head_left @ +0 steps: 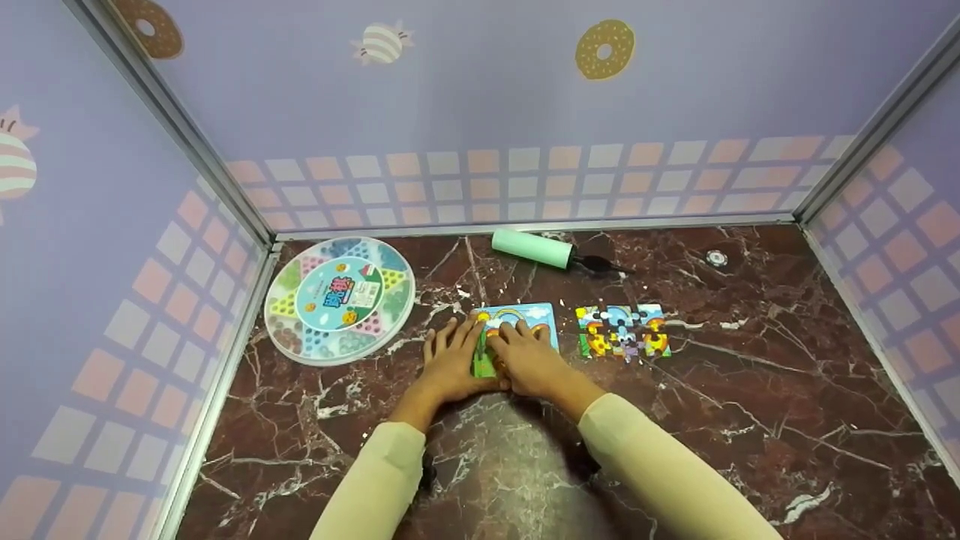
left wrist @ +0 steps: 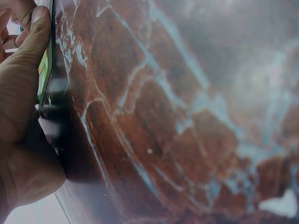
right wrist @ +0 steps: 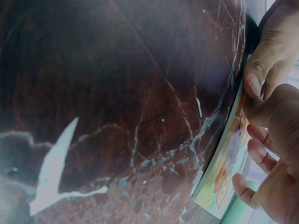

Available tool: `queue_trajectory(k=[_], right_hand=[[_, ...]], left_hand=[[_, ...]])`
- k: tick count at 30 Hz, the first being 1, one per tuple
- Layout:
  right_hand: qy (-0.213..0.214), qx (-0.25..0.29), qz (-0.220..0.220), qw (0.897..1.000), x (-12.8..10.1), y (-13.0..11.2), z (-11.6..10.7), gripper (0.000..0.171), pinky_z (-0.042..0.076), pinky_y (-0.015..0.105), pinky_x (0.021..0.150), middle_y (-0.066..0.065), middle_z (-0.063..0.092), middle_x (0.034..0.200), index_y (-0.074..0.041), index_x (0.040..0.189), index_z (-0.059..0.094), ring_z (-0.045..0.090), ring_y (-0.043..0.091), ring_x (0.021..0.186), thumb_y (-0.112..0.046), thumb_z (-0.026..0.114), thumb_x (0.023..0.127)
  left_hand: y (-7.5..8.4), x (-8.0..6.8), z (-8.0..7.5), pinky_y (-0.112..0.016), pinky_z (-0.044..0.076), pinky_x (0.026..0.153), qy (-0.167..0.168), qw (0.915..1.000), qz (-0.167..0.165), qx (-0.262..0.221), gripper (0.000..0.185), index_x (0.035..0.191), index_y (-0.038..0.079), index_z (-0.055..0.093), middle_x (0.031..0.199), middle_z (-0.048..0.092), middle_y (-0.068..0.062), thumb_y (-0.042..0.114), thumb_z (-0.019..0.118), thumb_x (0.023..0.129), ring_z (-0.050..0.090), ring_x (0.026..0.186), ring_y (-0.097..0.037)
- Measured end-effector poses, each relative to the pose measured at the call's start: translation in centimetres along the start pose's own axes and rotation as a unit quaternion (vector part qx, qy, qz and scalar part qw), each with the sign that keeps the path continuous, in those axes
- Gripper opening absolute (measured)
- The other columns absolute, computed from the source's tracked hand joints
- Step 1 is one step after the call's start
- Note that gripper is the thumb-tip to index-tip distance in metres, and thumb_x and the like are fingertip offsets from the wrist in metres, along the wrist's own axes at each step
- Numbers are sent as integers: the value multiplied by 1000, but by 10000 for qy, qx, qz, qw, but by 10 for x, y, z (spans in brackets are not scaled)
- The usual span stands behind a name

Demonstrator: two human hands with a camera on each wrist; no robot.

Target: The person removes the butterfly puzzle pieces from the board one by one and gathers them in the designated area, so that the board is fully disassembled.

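A small picture puzzle board (head_left: 540, 311) with a rainbow scene lies flat on the dark marbled table in front of me. My left hand (head_left: 454, 367) rests over its left edge, fingers spread, with the thumb at the near edge in the left wrist view. Across the board's middle, my right hand (head_left: 532, 364) presses down with bent, parted fingers (right wrist: 257, 154). No loose piece shows in its grasp, though the palm hides part of the picture. Both thumbs are close together at the near edge. Several jigsaw pieces (head_left: 637, 321) form a loose, gapped picture right of the board.
A round, flat game case (head_left: 401, 300) with colored triangles lies to the left. Behind the board is a mint-green cylinder (head_left: 531, 248) with a black tapered end, like a hand pump. A small white disc (head_left: 716, 258) lies far right. Printed walls (head_left: 480, 112) enclose the table's back and sides.
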State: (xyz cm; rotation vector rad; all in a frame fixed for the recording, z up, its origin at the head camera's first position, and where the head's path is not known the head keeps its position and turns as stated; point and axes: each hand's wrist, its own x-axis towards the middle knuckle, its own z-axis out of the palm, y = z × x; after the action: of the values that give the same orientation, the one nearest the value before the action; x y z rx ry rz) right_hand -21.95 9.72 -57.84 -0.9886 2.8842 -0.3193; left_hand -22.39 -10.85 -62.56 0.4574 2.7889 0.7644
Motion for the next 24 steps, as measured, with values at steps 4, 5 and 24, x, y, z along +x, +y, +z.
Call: queue_trajectory(k=[4, 5, 24], right_hand=[[3, -69, -61, 10000, -1, 0, -1, 64, 46, 61, 94, 13, 61, 135, -13, 142, 65, 54, 36, 120, -22, 93, 85], [3, -61, -82, 9999, -1, 0, -1, 64, 45, 61, 94, 13, 61, 133, -13, 142, 65, 53, 35, 118, -22, 93, 85], [-157, 282, -561, 9979, -1, 11, -9, 35, 47, 59, 93, 14, 60, 124, -12, 136, 67, 53, 35, 115, -22, 72, 103]], left_hand=[[1, 1, -1, -70, -5, 137, -16, 10000, -16, -58, 133, 179, 23, 21, 189, 11, 3, 85, 81, 78, 7, 174, -41], [1, 0, -1, -70, -6, 137, -30, 10000, -28, -81, 133, 179, 23, 22, 189, 11, 3, 84, 81, 78, 7, 173, -41], [2, 2, -2, -69, -6, 137, -123, 9999, -45, -17, 131, 180, 23, 20, 189, 11, 2, 79, 84, 80, 6, 174, -41]])
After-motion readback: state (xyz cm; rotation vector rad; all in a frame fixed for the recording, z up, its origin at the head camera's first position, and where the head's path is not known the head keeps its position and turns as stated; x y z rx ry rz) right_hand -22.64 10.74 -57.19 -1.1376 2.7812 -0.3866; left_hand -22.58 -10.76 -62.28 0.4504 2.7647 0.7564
